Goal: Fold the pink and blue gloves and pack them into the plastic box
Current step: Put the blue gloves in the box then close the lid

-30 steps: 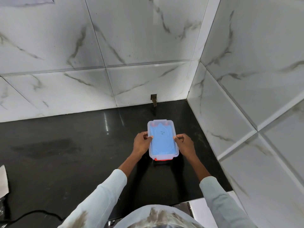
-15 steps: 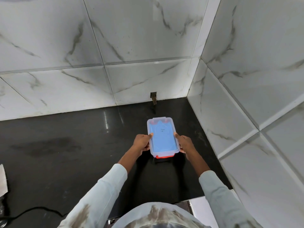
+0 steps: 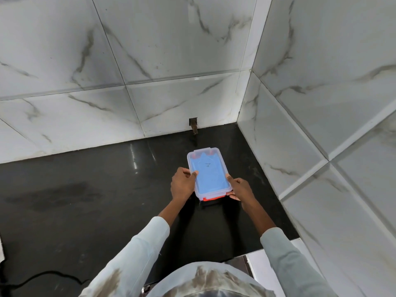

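Observation:
The clear plastic box [image 3: 203, 152] with its lid on is held above the black counter, near the right corner. A blue glove [image 3: 209, 175] shows flat through the lid. Red clips [image 3: 211, 198] show at its near end. My left hand [image 3: 182, 185] grips the box's left side, thumb on the lid. My right hand [image 3: 239, 188] grips the right side and near corner. No pink glove is visible.
The black counter [image 3: 85, 200] runs left, with a dull smear on it. Marble tiled walls close the back and right side. A small brown fitting [image 3: 194, 125] sticks out of the back wall. A black cable [image 3: 42, 277] lies at the lower left edge.
Both hands have shifted their grip on the box and raised it slightly off the counter; my left thumb now rests on the lid.

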